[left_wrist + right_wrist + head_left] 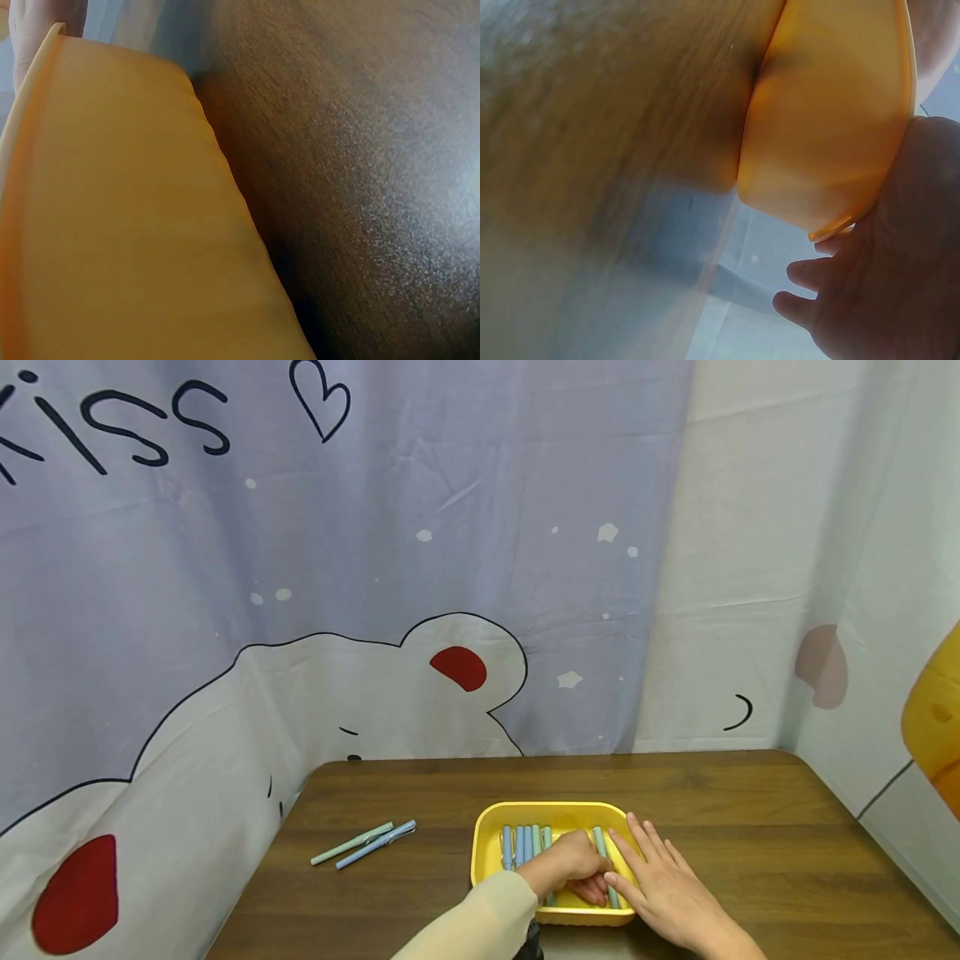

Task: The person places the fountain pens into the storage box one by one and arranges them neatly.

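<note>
A yellow tray holds a row of blue and green pens, with a blue pen at its left end. My left hand reaches into the tray, fingers bent downward, partly covering the row. Its fingertips are right beside a pale green pen lying at a slant near the right wall; I cannot tell whether they grip it. With fingers spread, my right hand rests against the tray's right rim. In the right wrist view, the right hand lies along the yellow wall.
On the wooden table, left of the tray, a loose green pen and a loose blue pen lie side by side at a slant. A printed curtain hangs behind the table's far edge and along its sides.
</note>
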Action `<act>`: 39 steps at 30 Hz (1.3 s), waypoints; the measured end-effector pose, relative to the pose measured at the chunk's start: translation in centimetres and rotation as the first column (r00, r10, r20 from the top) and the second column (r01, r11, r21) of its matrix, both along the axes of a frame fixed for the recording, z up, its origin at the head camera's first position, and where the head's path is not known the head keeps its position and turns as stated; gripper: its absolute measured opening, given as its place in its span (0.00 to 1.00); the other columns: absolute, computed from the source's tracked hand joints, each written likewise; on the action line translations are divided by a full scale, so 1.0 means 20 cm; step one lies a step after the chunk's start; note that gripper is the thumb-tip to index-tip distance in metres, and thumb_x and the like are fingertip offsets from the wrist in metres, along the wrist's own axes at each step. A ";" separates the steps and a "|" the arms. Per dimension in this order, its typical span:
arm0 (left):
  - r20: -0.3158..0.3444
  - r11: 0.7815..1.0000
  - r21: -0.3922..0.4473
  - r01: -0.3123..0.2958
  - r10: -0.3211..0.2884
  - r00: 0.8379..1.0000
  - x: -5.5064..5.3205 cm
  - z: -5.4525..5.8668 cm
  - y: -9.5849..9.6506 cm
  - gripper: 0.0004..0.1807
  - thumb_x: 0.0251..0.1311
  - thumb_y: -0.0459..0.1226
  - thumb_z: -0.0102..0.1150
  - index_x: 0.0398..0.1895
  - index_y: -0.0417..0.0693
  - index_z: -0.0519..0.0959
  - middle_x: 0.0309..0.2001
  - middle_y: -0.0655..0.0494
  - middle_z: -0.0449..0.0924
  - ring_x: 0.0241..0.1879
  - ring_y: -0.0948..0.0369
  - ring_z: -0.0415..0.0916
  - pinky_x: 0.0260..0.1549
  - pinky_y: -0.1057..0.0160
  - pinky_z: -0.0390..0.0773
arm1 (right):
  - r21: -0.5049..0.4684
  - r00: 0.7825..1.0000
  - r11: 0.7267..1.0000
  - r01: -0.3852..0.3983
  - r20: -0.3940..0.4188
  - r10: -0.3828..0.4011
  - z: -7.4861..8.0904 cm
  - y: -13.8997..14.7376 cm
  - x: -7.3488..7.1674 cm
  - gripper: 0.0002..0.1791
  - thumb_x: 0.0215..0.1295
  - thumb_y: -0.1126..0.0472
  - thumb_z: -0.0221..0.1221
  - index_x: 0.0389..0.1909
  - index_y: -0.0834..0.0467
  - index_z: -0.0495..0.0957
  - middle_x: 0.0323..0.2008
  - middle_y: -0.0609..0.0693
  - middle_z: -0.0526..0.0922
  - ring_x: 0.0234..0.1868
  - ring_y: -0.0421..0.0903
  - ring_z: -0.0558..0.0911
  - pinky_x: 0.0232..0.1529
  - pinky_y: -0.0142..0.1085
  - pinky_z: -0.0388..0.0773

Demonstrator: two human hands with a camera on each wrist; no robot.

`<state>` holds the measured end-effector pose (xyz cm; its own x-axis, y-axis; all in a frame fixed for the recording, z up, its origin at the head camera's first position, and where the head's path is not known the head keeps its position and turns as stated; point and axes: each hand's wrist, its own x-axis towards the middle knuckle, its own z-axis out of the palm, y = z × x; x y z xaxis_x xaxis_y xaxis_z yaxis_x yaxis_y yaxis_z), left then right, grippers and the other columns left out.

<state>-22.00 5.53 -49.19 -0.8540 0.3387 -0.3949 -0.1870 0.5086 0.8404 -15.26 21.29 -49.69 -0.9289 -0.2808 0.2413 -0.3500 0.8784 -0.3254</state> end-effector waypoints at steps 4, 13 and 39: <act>-0.010 1.000 -0.010 -0.001 0.001 1.000 0.01 0.02 0.00 0.19 0.67 0.33 0.59 0.16 0.35 0.81 0.18 0.42 0.84 0.21 0.50 0.86 0.13 0.66 0.79 | -0.006 1.000 1.000 0.002 0.011 -0.002 0.00 0.00 0.00 0.35 0.76 0.38 0.50 0.76 0.54 0.65 0.78 0.63 0.54 0.76 0.67 0.58 0.69 0.66 0.58; -0.126 0.993 -0.091 0.079 -0.091 0.988 0.00 0.07 -0.06 0.15 0.69 0.33 0.59 0.24 0.33 0.82 0.17 0.47 0.81 0.15 0.55 0.83 0.16 0.62 0.82 | -0.010 1.000 1.000 0.001 0.006 -0.001 0.00 0.02 -0.01 0.35 0.76 0.39 0.50 0.75 0.55 0.66 0.78 0.63 0.55 0.76 0.67 0.58 0.68 0.66 0.59; -0.563 0.893 -0.394 0.217 -0.421 0.711 0.04 0.34 -0.54 0.22 0.74 0.48 0.55 0.67 0.52 0.73 0.57 0.60 0.83 0.55 0.63 0.80 0.50 0.62 0.81 | -0.015 1.000 1.000 -0.008 -0.014 0.008 -0.01 0.01 -0.01 0.35 0.76 0.40 0.52 0.74 0.56 0.67 0.78 0.63 0.55 0.76 0.67 0.58 0.69 0.63 0.60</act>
<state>-21.24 -5.31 -42.33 -0.7979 0.5999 0.0601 0.5395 0.6660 0.5151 -15.45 21.47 -49.88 -0.9230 -0.2847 0.2589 -0.3620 0.8705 -0.3335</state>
